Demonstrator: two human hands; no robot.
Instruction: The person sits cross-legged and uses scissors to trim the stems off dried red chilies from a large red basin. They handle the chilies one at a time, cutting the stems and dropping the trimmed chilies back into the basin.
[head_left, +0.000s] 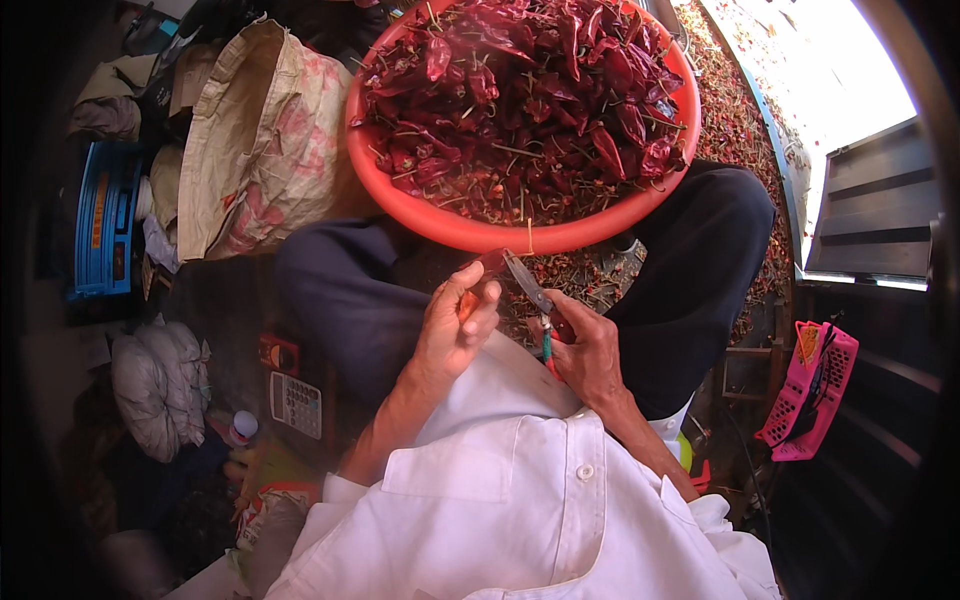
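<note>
My left hand (457, 322) pinches a dried red chilli pepper (493, 261) between thumb and fingers, just below the basin's near rim. A small orange-red piece (467, 306) shows between its fingers. In my right hand (592, 349) is a pair of scissors (534, 289) with red and green handles, the blades pointing up-left and their tips at the chilli. Something dark red (564, 328) also shows inside the right hand, partly hidden by the fingers. Ahead, a red plastic basin (450, 225) is heaped with dried red chilli peppers (525, 105).
An open woven sack (300, 142) stands left of the basin, beside a blue crate (105, 217). Cut stems and bits (739, 135) cover the floor. A calculator (295, 405) lies at left; a pink plastic basket (810, 390) is at right.
</note>
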